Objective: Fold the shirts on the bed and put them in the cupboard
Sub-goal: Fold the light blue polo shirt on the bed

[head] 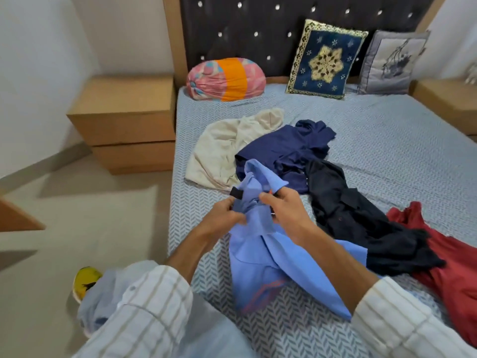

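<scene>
- Head view: both hands work at the collar end of a light blue shirt (pixel 260 257), which hangs from the grip down onto the near edge of the bed (pixel 387 130).
- The left hand (pixel 227 215) has its fingers curled round bunched blue cloth; the right hand (pixel 284 208) pinches the cloth just beside it, thumb on top. Both hold the shirt and nothing else.
- 4 more garments lie unfolded on the bed beyond: a cream shirt (pixel 222 148) at the far left, a navy shirt (pixel 286 148) touching it, a black shirt (pixel 361 215) trailing toward the near right, and a red garment (pixel 449 267) partly under the black one.
- Judged step: the very start, sorting out the 1st shirt before any fold. No folded pile shows, and the cupboard is not in view.
- The next move calls for finding the shoulders or collar, shaking the shirt open and laying it flat on a bare patch of the bed, clear of the other garments.
- A small black tag (pixel 236 193) sticks out near the collar, and orange stitching marks the lower front; any writing on either is too small to read. No brand can be made out.
- At the headboard sit a pink and orange bolster (pixel 224 78), a blue embroidered cushion (pixel 325 60) and a grey cushion (pixel 395 63).
</scene>
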